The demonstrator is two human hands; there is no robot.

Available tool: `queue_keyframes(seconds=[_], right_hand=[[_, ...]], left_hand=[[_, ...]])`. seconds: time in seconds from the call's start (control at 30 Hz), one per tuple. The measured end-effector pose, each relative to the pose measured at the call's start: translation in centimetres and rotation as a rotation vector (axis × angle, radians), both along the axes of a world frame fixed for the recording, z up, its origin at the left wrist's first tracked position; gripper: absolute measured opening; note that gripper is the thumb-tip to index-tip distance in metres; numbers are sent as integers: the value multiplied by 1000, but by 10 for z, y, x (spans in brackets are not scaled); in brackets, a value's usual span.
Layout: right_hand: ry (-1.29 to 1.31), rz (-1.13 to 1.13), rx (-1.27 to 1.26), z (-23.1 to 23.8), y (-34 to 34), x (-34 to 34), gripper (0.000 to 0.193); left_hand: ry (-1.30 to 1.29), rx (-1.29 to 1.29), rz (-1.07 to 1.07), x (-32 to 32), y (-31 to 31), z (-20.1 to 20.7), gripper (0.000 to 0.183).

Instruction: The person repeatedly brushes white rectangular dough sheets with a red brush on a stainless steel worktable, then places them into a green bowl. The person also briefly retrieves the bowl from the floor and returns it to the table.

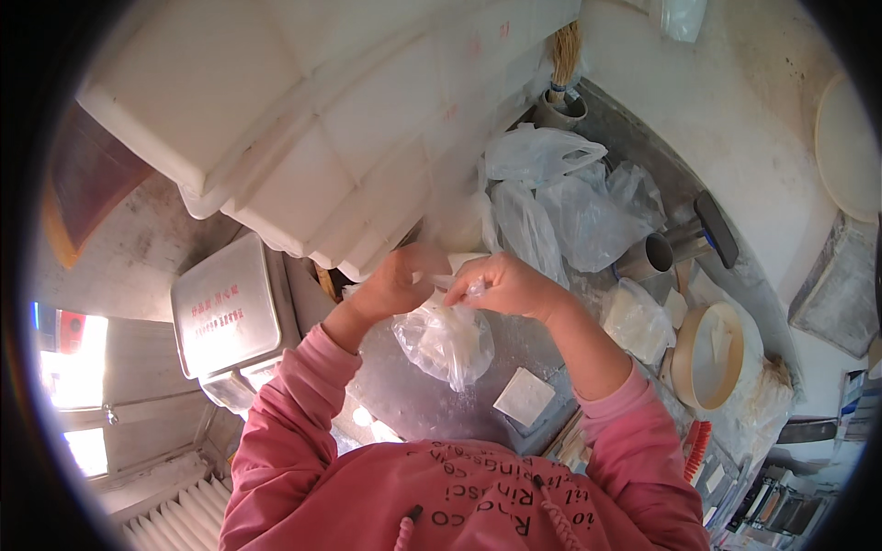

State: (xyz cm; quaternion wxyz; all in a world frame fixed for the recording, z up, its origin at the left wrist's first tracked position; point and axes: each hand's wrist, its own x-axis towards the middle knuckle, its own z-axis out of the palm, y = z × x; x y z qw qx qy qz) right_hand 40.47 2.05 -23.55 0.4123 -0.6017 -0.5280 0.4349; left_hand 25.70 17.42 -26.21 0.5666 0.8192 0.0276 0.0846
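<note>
A clear plastic bag [447, 347] with something pale in it hangs or rests over the grey worktop [432, 404]; I cannot tell which. My left hand [402, 281] is closed on one side of the bag's gathered neck. From the other side, my right hand [508, 283] pinches the same neck, with a strip of twisted plastic stretched between the two hands. Below my right forearm lies a square white block or pad [524, 396], touched by neither hand.
Stacked white plastic tubs [331, 156] rise beyond my hands. Crumpled plastic bags [579, 211] lie at the far right, near a metal cylinder [645, 257] and a round wooden sieve [708, 356]. On the left stands a lidded metal box [227, 305]; a red brush [698, 450] is at right.
</note>
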Motion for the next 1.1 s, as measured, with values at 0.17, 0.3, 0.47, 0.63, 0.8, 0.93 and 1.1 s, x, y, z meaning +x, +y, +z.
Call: queue_keyframes(seconds=[0.17,0.3,0.47,0.63,0.8,0.93,1.1], right_hand=[[-916,-104,276,7,1,-17,22],[-998,-227,496,-4,-6,-28,20],[-821,-270,426,-45,-52,-52,24],[-126,-956,71,-102,-90,-104,37],[662,-878,-365,-140,-64,-134,43],[708,-650,-347,-152,-39,-146,45],[749,-450,-247,-162,-15,-145,40]], left_hand=[[282,-498,55,5,3,-7,17],[212,-908,351,15,-10,-31,23],[75,-911,793,-8,1,-68,23],[61,-565,1022,-71,-31,-97,21],[398,-565,610,-103,-87,-119,30],[360,-352,809,-115,-95,-126,39],[107,-508,891,-123,-55,-122,43]])
